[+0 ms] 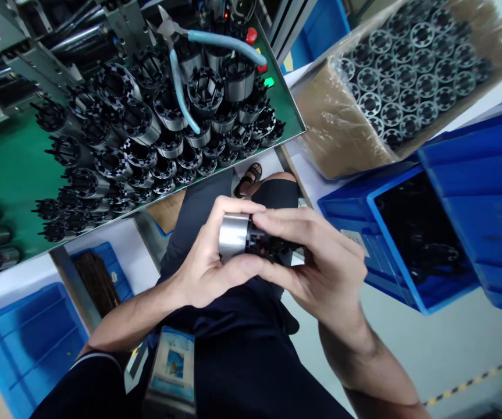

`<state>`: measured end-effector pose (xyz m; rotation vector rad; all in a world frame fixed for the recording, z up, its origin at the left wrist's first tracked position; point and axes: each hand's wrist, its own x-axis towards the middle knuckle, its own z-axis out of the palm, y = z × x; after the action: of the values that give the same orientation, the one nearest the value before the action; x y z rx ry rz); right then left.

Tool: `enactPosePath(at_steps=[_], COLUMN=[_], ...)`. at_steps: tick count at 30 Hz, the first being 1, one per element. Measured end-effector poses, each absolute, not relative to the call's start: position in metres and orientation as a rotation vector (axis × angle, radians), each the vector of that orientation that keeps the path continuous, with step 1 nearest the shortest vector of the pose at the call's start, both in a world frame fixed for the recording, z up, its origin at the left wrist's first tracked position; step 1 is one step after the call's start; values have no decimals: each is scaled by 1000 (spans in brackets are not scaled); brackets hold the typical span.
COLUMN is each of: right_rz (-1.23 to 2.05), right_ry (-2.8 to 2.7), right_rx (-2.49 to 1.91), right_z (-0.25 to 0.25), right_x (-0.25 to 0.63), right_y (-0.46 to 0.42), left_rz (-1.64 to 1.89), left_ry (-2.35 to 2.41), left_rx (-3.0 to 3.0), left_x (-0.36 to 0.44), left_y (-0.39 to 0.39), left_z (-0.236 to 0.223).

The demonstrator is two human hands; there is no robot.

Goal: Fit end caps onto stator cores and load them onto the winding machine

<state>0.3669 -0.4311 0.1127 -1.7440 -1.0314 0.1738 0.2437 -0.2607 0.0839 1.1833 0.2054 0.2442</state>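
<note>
The green tabletop (6, 169), smooth and edged with thin metal, is the largest thing. To its right sits a brown cardboard carton (329, 134), lined with crinkled, shiny clear film and packed with rows of toothed grey rings (408, 75). A blue plastic bin (351, 233), stiff-walled, stands below the carton, also to the right of the tabletop. On the tabletop, slotted metal cylinders (143, 122) with spiky black plastic ends crowd together, some upright, others tilted.

In front of the tabletop's near edge, above the lap, both hands hold the work. The left hand (202, 262) is closed around a metal sleeve (233, 234), thumb below and fingers over the top. The right hand (333, 256) is curled around a black plastic part (272, 247), its fingertips near the seam between the two. Whether the pieces are fully joined cannot be told; the fingers hide much of the black one.

Good handling here probably means keeping both pieces on one straight axis, the grip even around the smooth, bright round wall, and any pressure square to the rim. The thin black prongs look easy to bend, so fingers are better on solid areas.

Blue-handled pliers (227, 46) lie across the cylinders on the tabletop. Smallest is a lit green button (269, 82) near its right edge.
</note>
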Motion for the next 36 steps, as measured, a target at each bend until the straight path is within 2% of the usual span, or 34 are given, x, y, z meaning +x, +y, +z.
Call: enactPosePath(at_steps=[7,11,17,21,29,36], right_rz=[212,269,314,392,216,207], right_ry=[-811,-943,-822,-759,-860,-919], right_rx=[-1783,-1917,-1663,-1640,-1780,-1818], right_z=[123,123,104,100,95,100], right_x=[376,363,343,339,337,335], right_y=[-463,-459,-438,-435,-439,-438], left_rz=[275,327,432,431,479,465], left_ry=[416,481,644,675,686,623], left_rx=[711,690,682,646,728,678], left_x=[276,284,287,289,288,282], left_y=[-273,-277,-287,-290,-290,-290], left_z=[90,101,108,109,96,92])
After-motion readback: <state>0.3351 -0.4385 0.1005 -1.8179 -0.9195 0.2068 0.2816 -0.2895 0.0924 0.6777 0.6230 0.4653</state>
